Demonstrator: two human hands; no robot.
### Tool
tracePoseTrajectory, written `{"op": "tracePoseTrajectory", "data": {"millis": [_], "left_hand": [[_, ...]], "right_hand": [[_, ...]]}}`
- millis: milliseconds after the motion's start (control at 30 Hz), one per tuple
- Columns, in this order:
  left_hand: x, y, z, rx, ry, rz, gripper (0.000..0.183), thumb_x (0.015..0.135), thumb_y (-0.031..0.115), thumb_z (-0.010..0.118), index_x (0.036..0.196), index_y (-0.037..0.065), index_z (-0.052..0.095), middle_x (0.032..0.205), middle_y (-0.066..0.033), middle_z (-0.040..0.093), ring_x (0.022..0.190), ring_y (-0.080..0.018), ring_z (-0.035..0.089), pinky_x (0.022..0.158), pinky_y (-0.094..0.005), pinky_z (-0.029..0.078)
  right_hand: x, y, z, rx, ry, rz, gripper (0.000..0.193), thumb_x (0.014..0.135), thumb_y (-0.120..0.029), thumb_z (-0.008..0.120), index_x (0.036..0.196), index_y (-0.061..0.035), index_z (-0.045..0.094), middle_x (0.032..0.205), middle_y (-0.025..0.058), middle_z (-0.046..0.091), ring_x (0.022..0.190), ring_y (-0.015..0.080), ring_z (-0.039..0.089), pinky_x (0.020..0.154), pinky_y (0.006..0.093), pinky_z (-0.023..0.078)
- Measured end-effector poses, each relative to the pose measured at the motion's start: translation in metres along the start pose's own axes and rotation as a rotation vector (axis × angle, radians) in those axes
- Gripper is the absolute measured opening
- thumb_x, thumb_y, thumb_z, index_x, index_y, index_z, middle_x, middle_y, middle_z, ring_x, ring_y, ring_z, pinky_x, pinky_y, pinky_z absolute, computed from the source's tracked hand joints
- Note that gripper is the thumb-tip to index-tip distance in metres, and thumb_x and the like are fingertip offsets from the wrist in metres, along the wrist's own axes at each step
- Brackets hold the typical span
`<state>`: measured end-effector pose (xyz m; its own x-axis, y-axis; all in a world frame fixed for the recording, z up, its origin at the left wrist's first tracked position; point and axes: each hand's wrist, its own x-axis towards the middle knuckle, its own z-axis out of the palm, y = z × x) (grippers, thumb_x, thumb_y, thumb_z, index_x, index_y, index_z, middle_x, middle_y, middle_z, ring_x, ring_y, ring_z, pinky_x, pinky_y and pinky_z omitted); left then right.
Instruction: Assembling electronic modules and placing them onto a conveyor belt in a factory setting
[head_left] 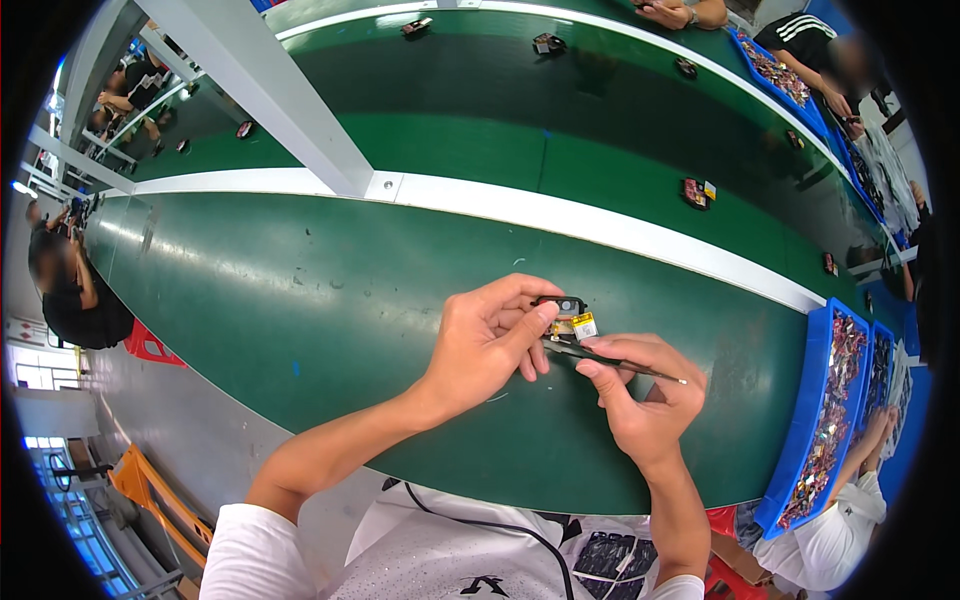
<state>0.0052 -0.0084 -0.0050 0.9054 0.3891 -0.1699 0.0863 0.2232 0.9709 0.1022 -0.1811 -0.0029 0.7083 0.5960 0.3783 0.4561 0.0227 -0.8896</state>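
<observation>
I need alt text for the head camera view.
A person's left hand holds a small black gadget with a yellow-and-white piece, while the right hand holds a thin tool, above a green table. A blue tray of small parts sits at right.

A green desk (330, 300) with a glossy top runs alongside a darker green conveyor belt (430, 150), a white rail (600, 232) between them. A pale metal post (270, 100) slants over the belt, which carries spaced-out small electronic assemblies (697, 193). At the desk's right end, a blue tray (815, 400) holds heaped small parts (835, 400). A co-worker in black (75, 300) sits at the left near a red stool (150, 345); an orange frame (150, 490) stands on the grey floor (235, 440).
</observation>
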Motion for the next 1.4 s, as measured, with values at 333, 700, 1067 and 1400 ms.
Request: {"op": "tracePoseTrajectory", "data": {"millis": [333, 700, 1067, 1400], "left_hand": [[-0.002, -0.001, 0.003, 0.012, -0.006, -0.014, 0.021, 0.103, 0.006, 0.059, 0.119, -0.006, 0.064, 0.093, -0.0125, 0.071, 0.064, -0.0120, 0.066, 0.053, -0.0254, 0.055], [-0.005, -0.002, 0.005, 0.057, -0.004, 0.011, 0.021, 0.102, 0.006, 0.060, 0.119, -0.006, 0.064, 0.086, -0.0103, 0.070, 0.065, -0.0107, 0.066, 0.054, -0.0250, 0.056], [-0.007, -0.005, 0.009, 0.042, -0.015, 0.015, 0.020, 0.101, 0.003, 0.059, 0.117, -0.006, 0.065, 0.090, -0.0112, 0.071, 0.062, -0.0114, 0.066, 0.053, -0.0250, 0.055], [-0.003, 0.001, 0.007, -0.086, -0.080, -0.110, 0.017, 0.101, 0.002, 0.058, 0.114, -0.009, 0.061, 0.094, -0.0138, 0.070, 0.065, -0.0134, 0.068, 0.054, -0.0269, 0.057]], "right_hand": [[0.003, 0.003, 0.002, -0.037, -0.016, -0.095, 0.020, 0.075, 0.004, 0.084, 0.094, -0.0008, 0.076, 0.091, 0.0138, 0.077, 0.060, 0.0116, 0.068, 0.046, 0.0202, 0.048], [0.002, 0.003, 0.002, -0.064, -0.020, -0.094, 0.018, 0.076, 0.003, 0.084, 0.091, -0.0017, 0.076, 0.089, 0.0123, 0.078, 0.057, 0.0096, 0.066, 0.043, 0.0197, 0.044], [0.003, 0.000, 0.001, -0.093, -0.029, -0.163, 0.015, 0.072, 0.006, 0.080, 0.082, -0.0049, 0.077, 0.083, 0.0090, 0.078, 0.062, 0.0160, 0.071, 0.052, 0.0235, 0.050], [0.003, -0.001, -0.009, -0.237, -0.120, -0.328, 0.024, 0.065, 0.011, 0.074, 0.081, -0.0074, 0.077, 0.082, 0.0047, 0.077, 0.072, 0.0159, 0.074, 0.048, 0.0246, 0.042]]}}
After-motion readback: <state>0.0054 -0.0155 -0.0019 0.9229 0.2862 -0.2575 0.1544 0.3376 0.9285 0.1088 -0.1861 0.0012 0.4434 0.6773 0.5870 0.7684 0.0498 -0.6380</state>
